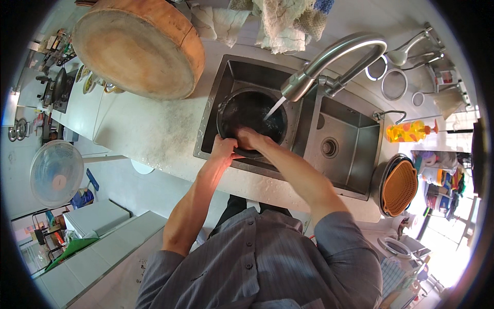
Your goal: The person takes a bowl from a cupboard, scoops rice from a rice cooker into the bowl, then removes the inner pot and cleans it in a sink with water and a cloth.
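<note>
A dark round pan [251, 112] rests in the larger, left-hand basin of a double steel sink [227, 77]. Water runs into it from the arched steel faucet [295, 87]. My left hand [225, 148] grips the pan's near rim. Inside the pan, against its near wall, is my right hand [249, 138]; its fingers are blurred and partly under the water, so whether they hold anything does not show.
A large round wooden chopping block [139, 50] leans at the counter's back left. Cloths [281, 23] hang behind the sink. Right of the smaller basin [343, 143] stand a yellow pump bottle [409, 132] and an orange colander [400, 188]. Water drops lie on the counter [162, 135].
</note>
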`<state>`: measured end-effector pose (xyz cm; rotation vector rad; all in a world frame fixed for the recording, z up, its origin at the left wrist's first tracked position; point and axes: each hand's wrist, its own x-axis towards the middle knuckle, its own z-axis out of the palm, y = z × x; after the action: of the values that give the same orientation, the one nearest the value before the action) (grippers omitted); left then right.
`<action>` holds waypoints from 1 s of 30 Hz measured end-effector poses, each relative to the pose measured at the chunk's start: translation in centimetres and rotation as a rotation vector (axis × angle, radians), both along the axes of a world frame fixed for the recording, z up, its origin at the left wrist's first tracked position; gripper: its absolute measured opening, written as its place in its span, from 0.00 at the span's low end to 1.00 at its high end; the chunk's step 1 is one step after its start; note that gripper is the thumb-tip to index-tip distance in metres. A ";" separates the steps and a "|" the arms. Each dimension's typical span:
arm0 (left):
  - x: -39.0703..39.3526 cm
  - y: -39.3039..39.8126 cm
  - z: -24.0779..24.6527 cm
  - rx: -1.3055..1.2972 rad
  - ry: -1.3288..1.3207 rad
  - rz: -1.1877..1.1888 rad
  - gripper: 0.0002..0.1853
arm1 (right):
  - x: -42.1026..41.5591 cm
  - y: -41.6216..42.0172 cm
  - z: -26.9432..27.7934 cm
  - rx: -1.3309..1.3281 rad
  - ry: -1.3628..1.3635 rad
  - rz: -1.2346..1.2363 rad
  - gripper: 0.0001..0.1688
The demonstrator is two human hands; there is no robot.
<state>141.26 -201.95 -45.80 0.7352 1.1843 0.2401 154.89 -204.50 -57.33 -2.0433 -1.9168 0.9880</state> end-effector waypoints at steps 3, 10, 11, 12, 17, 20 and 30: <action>-1.3 0.0 1.7 0.041 0.004 -0.055 0.23 | 3.8 -3.1 5.5 -0.259 -0.279 0.272 0.18; 0.4 -0.5 -0.3 -0.038 -0.001 -0.016 0.24 | 0.2 1.0 0.4 0.110 -0.006 -0.190 0.25; 0.2 0.3 -0.2 -0.044 -0.020 -0.005 0.23 | -0.7 0.1 0.3 0.193 0.057 -0.069 0.24; -0.5 1.0 -0.8 -0.054 0.012 -0.016 0.22 | 0.5 -0.9 -0.6 0.082 0.097 0.050 0.23; -0.4 -0.9 0.9 -0.021 -0.022 -0.033 0.24 | 6.2 -1.9 0.9 0.279 -0.443 -0.010 0.16; -0.2 -0.4 0.1 -0.044 -0.032 0.037 0.23 | 1.9 3.2 3.1 0.053 -0.207 -0.157 0.22; 0.4 0.1 0.1 -0.011 0.005 -0.022 0.33 | 5.7 0.3 -0.2 0.075 -0.274 -0.267 0.26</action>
<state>141.64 -201.80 -45.70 0.7393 1.1810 0.2132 160.58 -204.24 -57.52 -2.4117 -1.7001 0.5933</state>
